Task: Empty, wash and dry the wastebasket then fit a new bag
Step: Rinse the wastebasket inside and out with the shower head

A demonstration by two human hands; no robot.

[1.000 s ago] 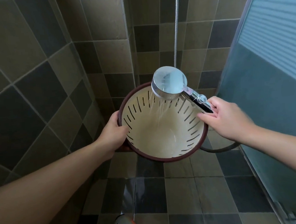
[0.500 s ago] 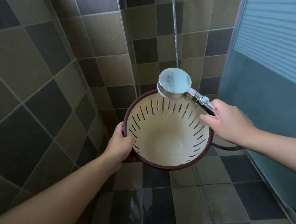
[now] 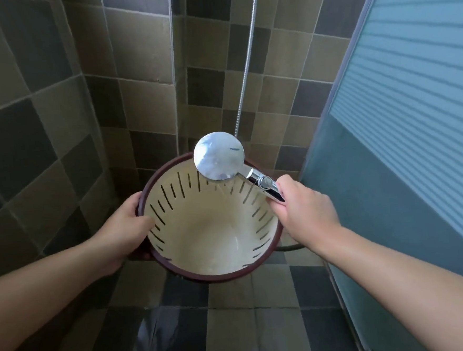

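The wastebasket (image 3: 207, 232) is cream inside with slotted walls and a dark red rim, held tilted toward me above the shower floor. My left hand (image 3: 124, 226) grips its left rim, thumb inside. My right hand (image 3: 301, 208) grips the chrome handle of the shower head (image 3: 219, 155), which hovers over the basket's far right rim, face down. A thin spray of water falls into the basket. Its inside is wet and holds nothing.
Tiled walls (image 3: 56, 119) close in on the left and behind. A frosted glass panel (image 3: 400, 136) stands on the right. The metal shower hose (image 3: 247, 64) hangs down the back wall. The tiled floor (image 3: 235, 325) below is wet.
The view has tipped upward, so the basket and hands sit lower in frame. The shower head has shifted toward the far right rim, and the spray looks thinner.
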